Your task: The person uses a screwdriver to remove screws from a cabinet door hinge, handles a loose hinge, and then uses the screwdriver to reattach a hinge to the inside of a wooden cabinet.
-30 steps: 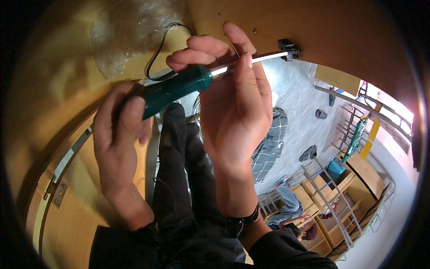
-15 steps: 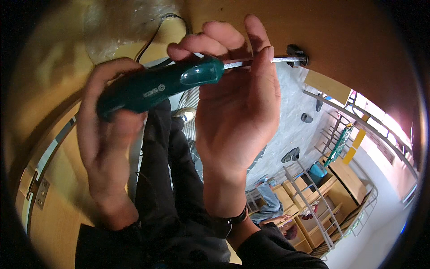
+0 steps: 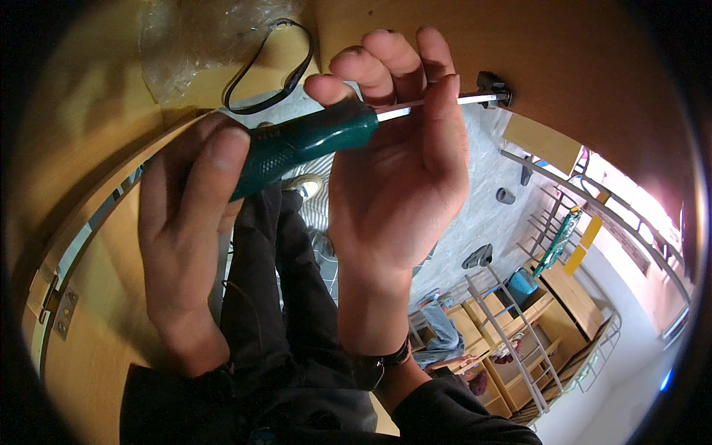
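Note:
A screwdriver (image 3: 315, 144) with a dark green handle and a bright metal shaft lies nearly level across the upper middle. My left hand (image 3: 185, 222) is closed round the rear of its handle, thumb on top. My right hand (image 3: 393, 193), palm toward me, holds the shaft between thumb and fingers, just ahead of the handle. The shaft's far end meets a small black fitting (image 3: 493, 90) on the edge of a brown wooden panel (image 3: 586, 59). The exact contact at the tip is too small to make out.
A black strap loop (image 3: 293, 81) hangs beside clear plastic wrap (image 3: 200, 44) at upper left. A wooden door with a metal hinge plate (image 3: 67, 315) stands at left. Beyond are a grey floor (image 3: 467, 215), a bunk ladder (image 3: 508, 341), wooden furniture and a seated person (image 3: 441, 334).
My left hand has regripped the handle, its thumb moving from below to on top. The handle has turned about its length, showing a textured side. My right hand stays on the shaft.

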A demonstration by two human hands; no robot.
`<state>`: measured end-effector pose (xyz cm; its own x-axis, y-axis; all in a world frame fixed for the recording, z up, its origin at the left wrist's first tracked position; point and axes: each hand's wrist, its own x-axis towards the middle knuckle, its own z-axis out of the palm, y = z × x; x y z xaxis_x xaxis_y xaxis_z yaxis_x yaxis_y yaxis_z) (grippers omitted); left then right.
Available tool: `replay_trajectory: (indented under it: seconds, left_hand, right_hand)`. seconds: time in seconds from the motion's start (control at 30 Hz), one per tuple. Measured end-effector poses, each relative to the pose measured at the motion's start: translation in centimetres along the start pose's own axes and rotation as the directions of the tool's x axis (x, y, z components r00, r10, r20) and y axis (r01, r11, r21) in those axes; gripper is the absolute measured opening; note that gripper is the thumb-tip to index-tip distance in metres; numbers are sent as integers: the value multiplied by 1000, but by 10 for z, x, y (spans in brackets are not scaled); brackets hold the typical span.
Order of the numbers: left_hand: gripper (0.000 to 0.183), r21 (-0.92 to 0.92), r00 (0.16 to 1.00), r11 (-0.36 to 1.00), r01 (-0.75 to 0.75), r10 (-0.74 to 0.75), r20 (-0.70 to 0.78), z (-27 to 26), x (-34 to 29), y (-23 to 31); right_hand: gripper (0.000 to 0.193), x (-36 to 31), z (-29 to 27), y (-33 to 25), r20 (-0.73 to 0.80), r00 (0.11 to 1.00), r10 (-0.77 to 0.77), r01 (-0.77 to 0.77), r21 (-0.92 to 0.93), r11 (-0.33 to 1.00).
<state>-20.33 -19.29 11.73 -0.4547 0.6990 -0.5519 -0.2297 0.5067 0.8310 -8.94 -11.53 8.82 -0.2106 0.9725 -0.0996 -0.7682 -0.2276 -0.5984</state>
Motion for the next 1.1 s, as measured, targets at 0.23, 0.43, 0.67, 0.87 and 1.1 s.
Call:
replay_trajectory:
  seconds: [0.23, 0.43, 0.67, 0.87, 1.1]
  left_hand:
    - [37, -4, 925, 939, -343, 339, 170, -5, 13, -14]
    - [42, 224, 969, 947, -231, 204, 140, -8, 11, -8]
    - [48, -632, 923, 775, -18, 256, 286, -28, 21, -38]
    - [46, -616, 994, 787, 32, 39, 101, -21, 27, -79]
    - [31, -861, 950, 432, 268, 29, 310, -16, 29, -76]
  right_hand:
    - [36, 2, 13, -2, -140, 990, -8, 0, -58, 998]
    - [37, 2, 9, -3, -158, 987, -22, 13, -57, 998]
    - [37, -6, -3, 0, -66, 997, 39, -36, 34, 999]
    - [36, -20, 40, -1, -216, 975, 58, -54, 23, 998]
    - [21, -44, 64, 45, -279, 942, 185, -245, -197, 949]
